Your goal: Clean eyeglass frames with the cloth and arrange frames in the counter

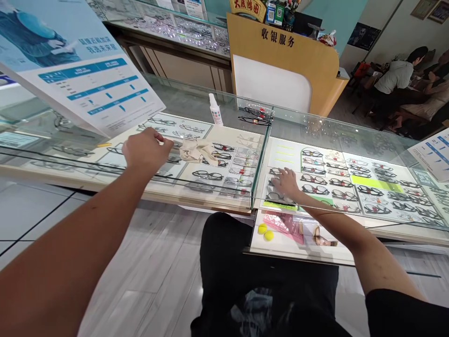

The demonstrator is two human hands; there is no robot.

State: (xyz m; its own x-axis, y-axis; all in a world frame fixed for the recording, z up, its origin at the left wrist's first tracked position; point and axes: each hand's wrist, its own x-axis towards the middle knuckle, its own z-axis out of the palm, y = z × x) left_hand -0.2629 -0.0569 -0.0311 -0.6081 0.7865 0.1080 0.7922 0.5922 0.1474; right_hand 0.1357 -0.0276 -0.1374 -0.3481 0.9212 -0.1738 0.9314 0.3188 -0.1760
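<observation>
My left hand (146,149) is over the glass counter top, its fingers curled together. Whatever they grip, if anything, is hidden. Just right of its fingertips lies a crumpled beige cloth (198,151), and I cannot tell whether they touch. My right hand (288,183) reaches to the near left corner of the right-hand display section, fingers apart. Close to its fingertips is a pair of dark-framed eyeglasses (275,171). Rows of eyeglasses (314,189) fill the display to its right.
A white spray bottle (215,110) and stacked eyeglasses (255,120) stand on the glass. A printed sign (101,93) leans at left. Below my right arm, an open drawer (259,244) holds two yellow balls (268,235) and a pink packet (282,223). People sit far right.
</observation>
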